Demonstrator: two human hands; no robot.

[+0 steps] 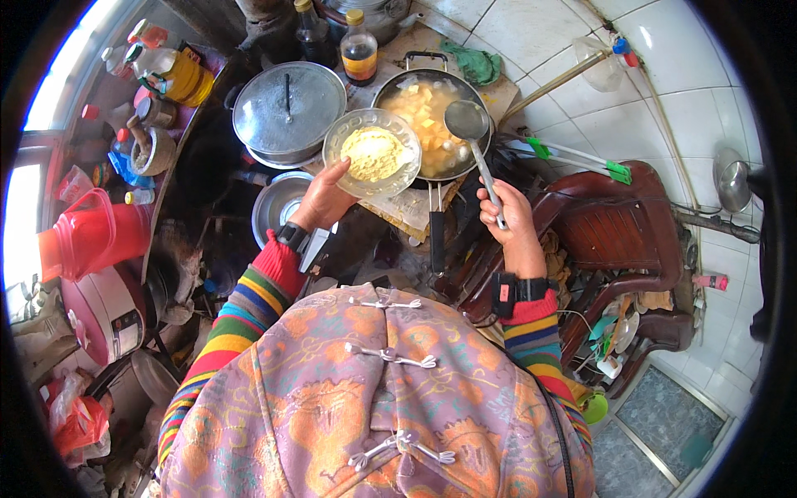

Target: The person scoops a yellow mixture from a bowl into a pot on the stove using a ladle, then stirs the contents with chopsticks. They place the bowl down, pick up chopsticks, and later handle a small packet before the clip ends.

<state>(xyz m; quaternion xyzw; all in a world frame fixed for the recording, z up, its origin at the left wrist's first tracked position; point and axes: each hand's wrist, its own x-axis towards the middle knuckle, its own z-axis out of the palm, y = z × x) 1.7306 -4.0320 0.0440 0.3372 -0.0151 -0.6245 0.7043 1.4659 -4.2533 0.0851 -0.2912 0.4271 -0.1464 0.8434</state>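
My left hand [326, 199] grips the near left rim of a clear glass bowl [342, 126]. A mound of pale yellow flour [374, 153] lies in the bowl. The bowl is held beside and partly over a black frying pan [383, 91] with a long black handle. Pale yellow chunks in cloudy liquid [422, 106] fill the pan. My right hand [506, 217] is closed round the grey handle of a ladle [467, 121]. The ladle's round dark head is over the right side of the pan; whether it touches the liquid I cannot tell.
Left of the pan stands a wide pot with a grey lid [289, 114], with a metal basin [278, 206] nearer me. Dark sauce bottles [359, 50] and a green cloth [471, 63] lie behind. A brown chair [618, 232] is at right, a red pitcher [100, 234] at left.
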